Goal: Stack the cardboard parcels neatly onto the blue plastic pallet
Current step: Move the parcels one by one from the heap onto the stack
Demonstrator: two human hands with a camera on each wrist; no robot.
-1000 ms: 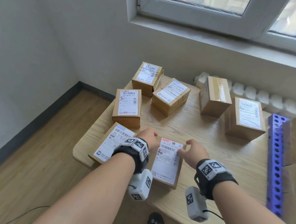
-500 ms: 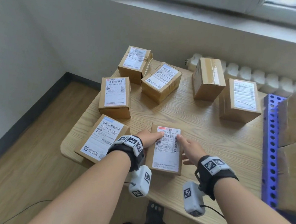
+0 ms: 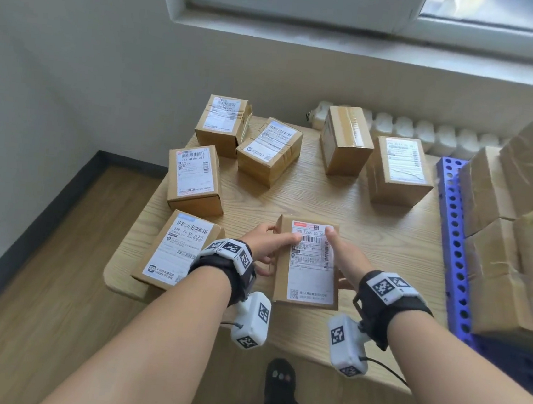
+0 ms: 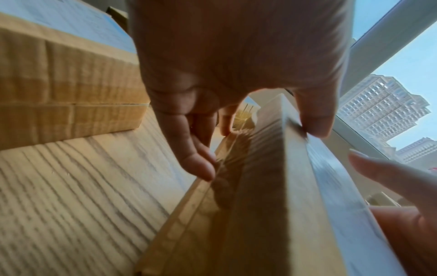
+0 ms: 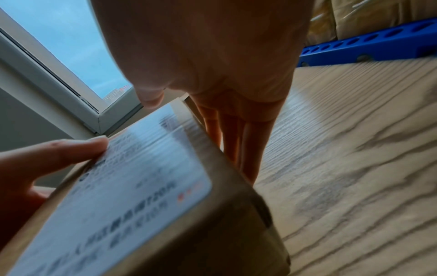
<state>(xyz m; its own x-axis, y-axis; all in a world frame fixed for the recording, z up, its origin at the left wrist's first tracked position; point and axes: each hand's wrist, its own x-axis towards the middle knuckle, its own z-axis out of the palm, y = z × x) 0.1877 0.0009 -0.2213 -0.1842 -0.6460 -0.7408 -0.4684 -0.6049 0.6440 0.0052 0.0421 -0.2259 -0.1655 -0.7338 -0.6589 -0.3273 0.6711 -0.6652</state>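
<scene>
Your left hand [image 3: 265, 246] and right hand [image 3: 343, 259] now clamp the nearest parcel [image 3: 307, 272] – thumbs on its label, fingers down its sides, where before they only touched – ready to lift toward the blue pallet [image 3: 453, 228] at right.

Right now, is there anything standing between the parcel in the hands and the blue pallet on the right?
Nothing visible does. The held parcel, gripped by the left hand and right hand, has only bare wooden table between it and the blue plastic pallet. The stacked parcels already fill much of that pallet.
</scene>
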